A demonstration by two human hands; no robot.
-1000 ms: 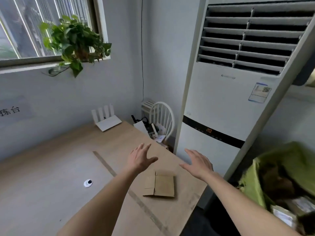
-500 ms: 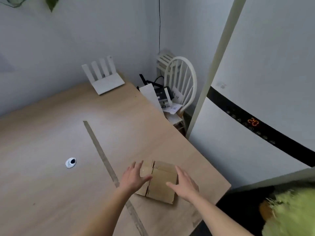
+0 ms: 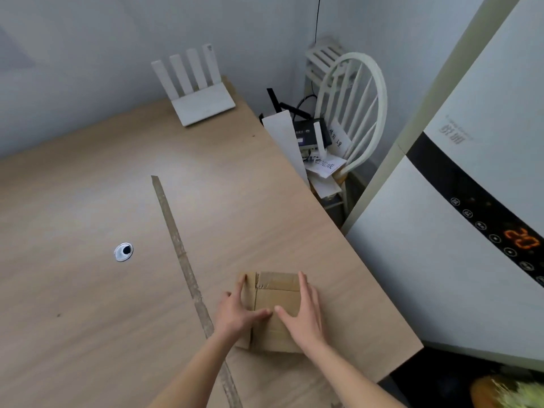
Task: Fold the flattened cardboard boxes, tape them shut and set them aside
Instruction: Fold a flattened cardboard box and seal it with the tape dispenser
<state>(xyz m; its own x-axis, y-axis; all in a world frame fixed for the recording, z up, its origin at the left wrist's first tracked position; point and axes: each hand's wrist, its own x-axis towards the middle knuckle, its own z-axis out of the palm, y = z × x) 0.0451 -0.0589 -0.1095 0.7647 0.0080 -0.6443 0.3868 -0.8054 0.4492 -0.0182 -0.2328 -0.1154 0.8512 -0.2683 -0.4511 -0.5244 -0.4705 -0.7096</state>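
Cardboard box (image 3: 275, 301), still flattened, lies on the wooden table (image 3: 88, 201) near its right edge, just right of a strip of tape (image 3: 182, 257) that runs lengthwise across the tabletop. Left hand (image 3: 238, 312) rests on the box's left edge, fingers extended along the side and thumb laid flat across the top face. Right hand (image 3: 303, 310) mirrors it on the right edge, fingers straight and thumb pointing inward, so that the two thumb tips nearly meet over the middle of the cardboard; neither hand curls round or pinches it. Torn tape remnants show along the box's far flap seam. A small round grommet (image 3: 123, 252) sits in the tabletop well to the left. A white router (image 3: 203, 104) with four upright antennas stands at the far table edge. Beyond the table, a white chair (image 3: 359, 113) holds papers and a dark device; a floor-standing air conditioner (image 3: 441, 231) occupies the right.
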